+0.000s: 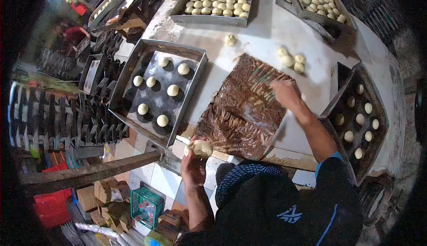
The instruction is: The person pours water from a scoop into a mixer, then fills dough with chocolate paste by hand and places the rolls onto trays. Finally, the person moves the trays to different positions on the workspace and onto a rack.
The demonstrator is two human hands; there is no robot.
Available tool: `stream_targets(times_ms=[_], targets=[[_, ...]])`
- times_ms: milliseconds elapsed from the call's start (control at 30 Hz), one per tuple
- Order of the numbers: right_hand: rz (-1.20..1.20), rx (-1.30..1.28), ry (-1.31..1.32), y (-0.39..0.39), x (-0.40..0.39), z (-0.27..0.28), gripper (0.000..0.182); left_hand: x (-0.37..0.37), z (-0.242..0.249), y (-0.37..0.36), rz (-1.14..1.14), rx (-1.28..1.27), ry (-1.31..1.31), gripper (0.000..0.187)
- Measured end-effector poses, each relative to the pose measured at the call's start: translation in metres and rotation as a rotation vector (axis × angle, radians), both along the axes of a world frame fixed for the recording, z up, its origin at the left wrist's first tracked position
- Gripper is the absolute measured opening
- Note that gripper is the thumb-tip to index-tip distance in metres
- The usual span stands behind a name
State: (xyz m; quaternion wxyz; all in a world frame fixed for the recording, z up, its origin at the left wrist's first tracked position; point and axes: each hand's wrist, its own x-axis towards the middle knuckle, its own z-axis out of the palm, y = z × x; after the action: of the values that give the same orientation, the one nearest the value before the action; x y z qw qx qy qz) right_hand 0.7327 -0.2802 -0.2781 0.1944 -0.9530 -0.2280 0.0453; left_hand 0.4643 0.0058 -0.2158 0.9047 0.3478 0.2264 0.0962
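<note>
left hand: fingers closed around dough ball, near table edge | right hand: fingers blurred, can't tell grip, over chocolate sprinkle sheet | baking tray left, seven balls

dough balls sit on a dark tray, perhaps greased, near a green crate.

black short-slv shirt, blue trim, white logo; bare forearms
</note>
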Motion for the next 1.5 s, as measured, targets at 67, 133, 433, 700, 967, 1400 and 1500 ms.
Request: stream_targets(times_ms=[67,133,433,700,967,1400,1500], targets=[[0.183,-0.096,-0.055,0.013,-0.014,-0.006,0.014,0.006,0.002,-0.005,-0.026,0.008,0.026,0.061],[0.211,-0.119,-0.046,0.016,-0.018,-0.007,0.015,0.014,0.008,-0.013,-0.057,0.015,0.021,0.06],[0.15,0.317,-0.163,0.0,-0.031,0.02,0.016,0.04,0.012,-0.038,-0.11,0.066,-0.003,0.05],[0.298,0.509,-0.345,0.018,-0.161,0.017,0.044,0.049,0.002,-0.072,-0.201,-0.274,0.293,0.038],[0.112,0.335,-0.257,-0.028,-0.209,-0.028,0.052,0.01,-0.028,-0.057,-0.148,-0.235,0.178,0.038],[0.174,0.824,0.031,0.171,-0.314,0.137,0.045,-0.102,0.021,-0.018,0.108,1.318,-0.161,0.07],[0.251,0.736,-0.189,0.197,-0.356,0.156,0.04,-0.151,0.042,-0.003,0.101,1.19,-0.122,0.076]])
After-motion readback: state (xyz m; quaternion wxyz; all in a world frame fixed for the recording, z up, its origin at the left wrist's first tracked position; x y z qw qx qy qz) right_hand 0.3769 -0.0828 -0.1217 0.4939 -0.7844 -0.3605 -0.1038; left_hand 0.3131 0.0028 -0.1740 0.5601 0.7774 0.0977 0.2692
